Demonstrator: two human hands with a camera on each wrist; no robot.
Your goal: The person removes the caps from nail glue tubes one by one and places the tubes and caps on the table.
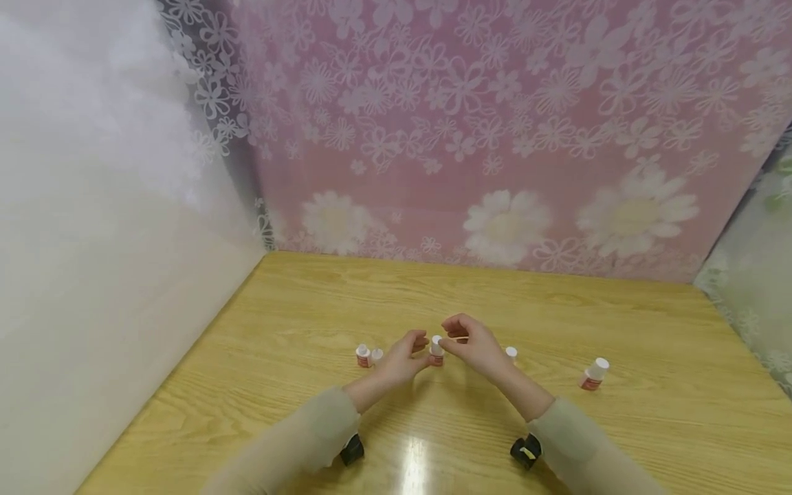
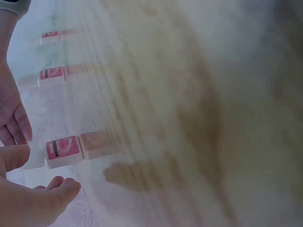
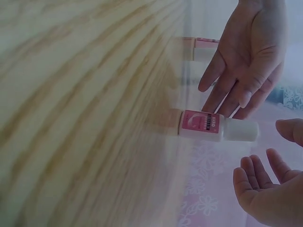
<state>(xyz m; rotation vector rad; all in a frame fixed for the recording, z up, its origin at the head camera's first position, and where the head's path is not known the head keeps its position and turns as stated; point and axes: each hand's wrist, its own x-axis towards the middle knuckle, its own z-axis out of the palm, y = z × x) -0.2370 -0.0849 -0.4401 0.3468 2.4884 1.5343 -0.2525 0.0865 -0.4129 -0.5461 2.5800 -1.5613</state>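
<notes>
A small white bottle (image 1: 436,359) with a pink-red label stands upright on the table between the two hands. My left hand (image 1: 402,356) is at its left, fingers extended; in the right wrist view the left hand (image 3: 255,56) has its fingertips right beside the label of the bottle (image 3: 201,125). Around the white cap (image 3: 241,129), my right hand (image 3: 270,194) has thumb and fingers spread, with a gap from the cap. In the left wrist view, the left thumb (image 2: 14,158) overlaps the cap end of the bottle (image 2: 64,151).
Left of the hands stand a similar bottle (image 1: 364,357) and a second white-topped one (image 1: 377,356), partly behind the left hand. One more bottle (image 1: 511,353) shows beyond the right forearm, another (image 1: 595,375) farther right. Flowered cloth (image 1: 433,137) hangs behind the wooden table (image 1: 309,295).
</notes>
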